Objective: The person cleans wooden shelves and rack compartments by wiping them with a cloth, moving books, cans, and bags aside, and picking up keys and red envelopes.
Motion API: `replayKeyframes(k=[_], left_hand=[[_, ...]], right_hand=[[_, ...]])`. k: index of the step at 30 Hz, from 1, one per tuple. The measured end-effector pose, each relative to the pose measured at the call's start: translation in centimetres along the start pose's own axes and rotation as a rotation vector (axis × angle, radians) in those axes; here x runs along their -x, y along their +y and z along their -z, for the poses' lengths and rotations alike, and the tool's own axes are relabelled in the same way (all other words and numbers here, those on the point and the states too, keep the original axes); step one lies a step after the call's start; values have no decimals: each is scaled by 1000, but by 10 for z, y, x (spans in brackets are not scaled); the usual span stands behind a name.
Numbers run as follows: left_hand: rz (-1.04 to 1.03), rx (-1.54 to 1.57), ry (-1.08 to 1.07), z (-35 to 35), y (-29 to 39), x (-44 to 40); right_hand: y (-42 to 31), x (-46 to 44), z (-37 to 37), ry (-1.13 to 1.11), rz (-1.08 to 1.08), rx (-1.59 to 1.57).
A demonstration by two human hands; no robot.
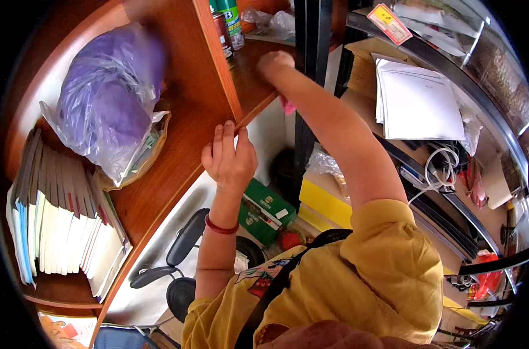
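Note:
My left hand (232, 156) rests against the front edge of a brown wooden shelf (186, 131), fingers stretched out at the foot of the upright divider (218, 64). It holds nothing. Farther in, my right hand (276, 63) is closed on the shelf surface to the right of that divider. A bit of pink cloth (287, 106) shows below its wrist, hanging at the shelf edge; most of it is hidden by the hand and forearm. Beyond the right hand stand a green spray can (232, 24) and a dark can (222, 35).
Left of the divider lie a purple bundle in clear plastic (104, 93) and a row of books (66, 221). A black metal post (312, 52) stands right of my right hand. Papers (418, 102) and a white cable (442, 168) fill the right rack. Below is a green box (267, 212).

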State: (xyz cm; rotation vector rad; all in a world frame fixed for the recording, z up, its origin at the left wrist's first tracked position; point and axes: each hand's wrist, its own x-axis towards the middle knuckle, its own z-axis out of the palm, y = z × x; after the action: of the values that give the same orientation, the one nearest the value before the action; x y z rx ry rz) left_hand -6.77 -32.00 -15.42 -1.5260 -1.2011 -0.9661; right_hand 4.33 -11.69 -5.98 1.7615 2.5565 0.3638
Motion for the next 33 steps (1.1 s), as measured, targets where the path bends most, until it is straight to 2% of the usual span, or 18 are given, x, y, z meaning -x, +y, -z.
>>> replayKeyframes(k=[1, 3, 5, 7, 8, 10, 11, 13, 15, 17, 20, 23, 24, 25, 26, 29, 31, 33], left_hand=[[6, -8, -3, -1, 0, -1], [6, -10, -7, -1, 2, -1], [4, -22, -8, -1, 1, -1], [-19, -27, -36, -1, -1, 1], [-24, -34, -29, 0, -2, 3], [-61, -24, -25, -2, -4, 4], [-54, -35, -20, -4, -4, 5], [-72, -61, 23, -7, -4, 5], [-72, -82, 41, -7, -3, 5], [-79, -75, 24, -5, -4, 3], [-121, -99, 35, -8, -8, 5], [-135, -144, 54, -10, -10, 9], [-137, -166, 30, -9, -10, 10], [-139, -185, 5, -10, -10, 11], [-147, -192, 21, -12, -11, 11], [-162, -207, 41, -15, -13, 13], [-166, -209, 57, -17, -14, 13], [-164, -208, 74, -18, -13, 13]], right_hand=[[-14, 10, 4, 69, -97, -215], [-38, 21, 8, -31, 52, -161], [-50, 28, -7, 309, 463, -285], [-52, 22, -6, 363, 696, -616], [-48, 15, -3, 374, 700, -616], [-33, 11, 21, 182, 397, -932], [-20, -6, 28, 214, 520, -672], [-23, -46, 32, 408, -110, -803], [-15, -58, 42, 343, -249, -873], [-10, -102, 26, 444, -277, -959], [-2, -133, 19, 400, -223, -989], [-1, -186, -10, 438, -183, -919], [-1, -221, -34, 525, -127, -838], [-4, -218, -27, 609, -73, -756], [-1, -209, -26, 543, -170, -873], [-2, -211, -32, 431, -221, -965], [4, -216, -32, 360, -201, -932], [8, -225, -35, 427, -25, -896]])
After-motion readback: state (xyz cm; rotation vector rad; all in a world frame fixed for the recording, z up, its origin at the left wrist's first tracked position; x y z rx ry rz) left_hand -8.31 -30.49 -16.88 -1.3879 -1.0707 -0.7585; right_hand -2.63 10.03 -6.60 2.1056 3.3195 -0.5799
